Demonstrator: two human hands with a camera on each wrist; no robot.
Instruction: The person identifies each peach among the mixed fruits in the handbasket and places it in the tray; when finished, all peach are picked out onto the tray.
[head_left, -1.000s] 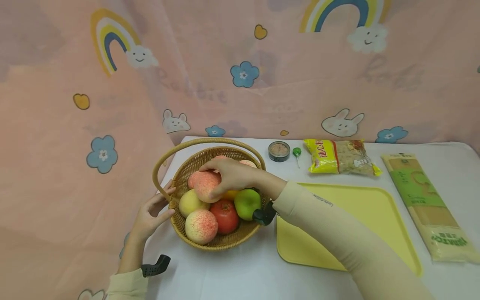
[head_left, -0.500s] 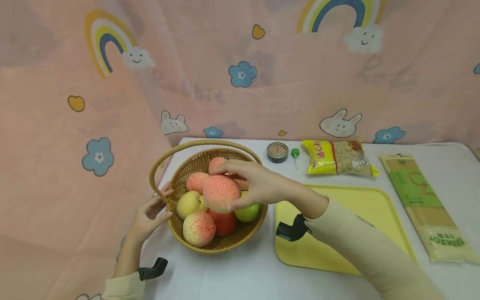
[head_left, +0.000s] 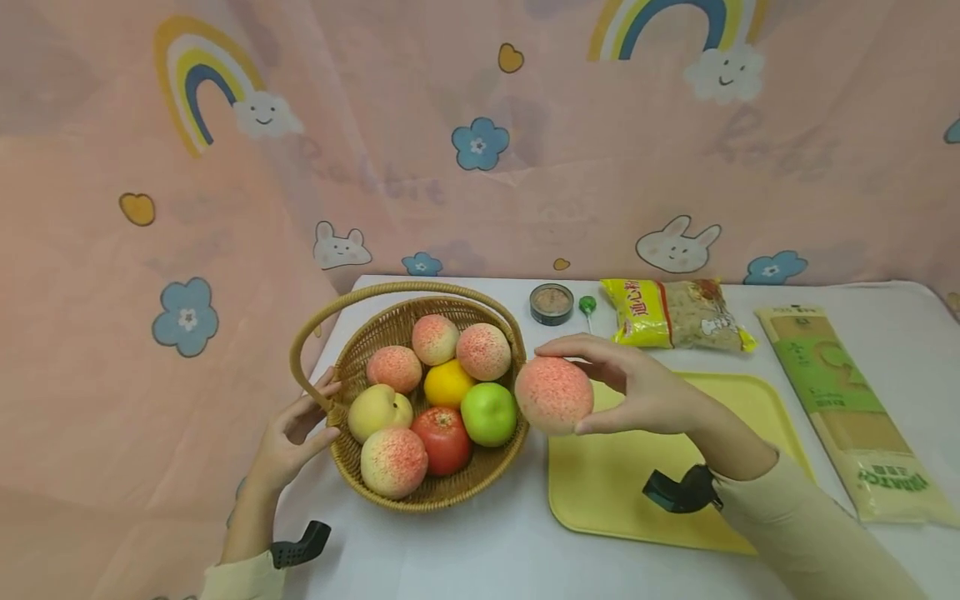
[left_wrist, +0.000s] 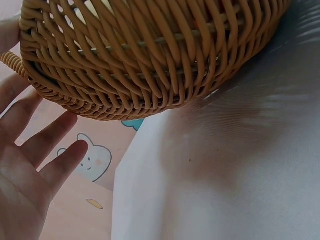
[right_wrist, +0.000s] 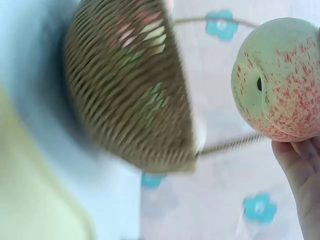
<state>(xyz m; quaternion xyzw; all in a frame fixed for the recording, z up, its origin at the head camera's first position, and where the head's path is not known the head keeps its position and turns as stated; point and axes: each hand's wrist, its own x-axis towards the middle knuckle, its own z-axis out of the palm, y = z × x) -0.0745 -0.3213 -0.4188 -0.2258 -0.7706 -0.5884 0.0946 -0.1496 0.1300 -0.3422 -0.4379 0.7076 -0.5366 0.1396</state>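
My right hand (head_left: 637, 383) holds a red-speckled peach (head_left: 554, 395) in the air, just right of the wicker basket (head_left: 427, 502). Thumb and fingers grip the fruit from the right; its pale stem end with a dark hole faces the right wrist view. At the basket's left side, by the base of the arched handle (head_left: 405, 287), my left hand (head_left: 288, 442) touches the rim with spread, fairly straight fingers (left_wrist: 55, 135). Inside the basket lie several other peaches (head_left: 483, 352), a yellow round fruit (head_left: 448, 384), a green apple (head_left: 488, 414) and a red pomegranate-like fruit (head_left: 442, 440).
A yellow tray (head_left: 600, 500) lies under my right forearm. Behind it are a round tin (head_left: 551, 304), a green lollipop (head_left: 587, 306) and a yellow-and-clear food bag (head_left: 671, 314). A long noodle packet (head_left: 847, 408) lies at the right. Printed cloth (head_left: 420, 100) hangs behind the table.
My right hand has lifted the peach out of the basket and carried it right, past the rim, uncovering the other fruit. My left hand has stayed at the basket's side.
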